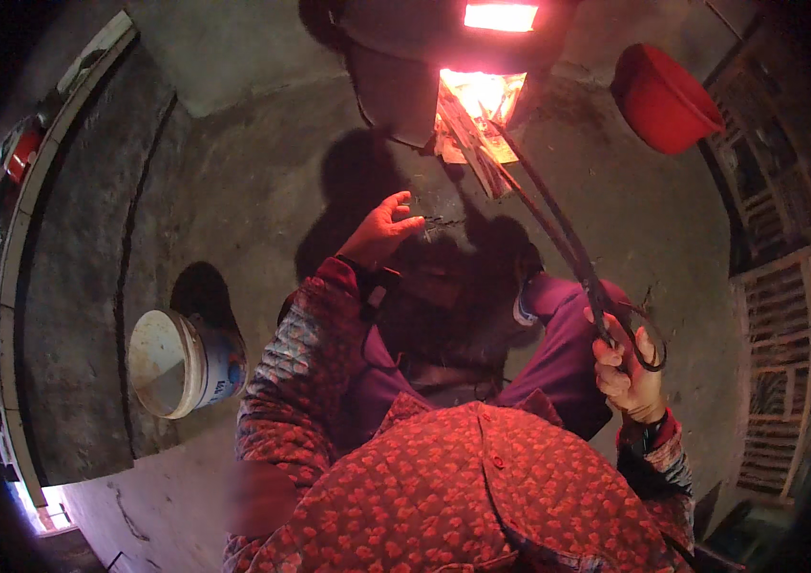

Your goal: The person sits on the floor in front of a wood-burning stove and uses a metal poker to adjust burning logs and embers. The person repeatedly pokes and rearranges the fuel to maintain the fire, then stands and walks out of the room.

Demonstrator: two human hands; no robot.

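My right hand [631,374] is closed around the looped handle end of long dark metal fire tongs [563,229]. The tongs' two arms slant up and left, and their far ends reach the sticks of firewood [474,143] at a dark stove [391,91]. Those sticks stick out of its lower, brightly glowing mouth; whether the tongs grip one, I cannot tell. Out in front of the stove, my left hand [381,231] is held with its fingers apart and nothing in it. Glare hides the inside of the fire.
A red plastic basin [668,100] is right of the stove. To my left stands a white bucket [193,365] beside a low concrete wall [81,248]. Slatted wooden frames [776,382] line the right side. My knees [558,310] are bent close to the stove.
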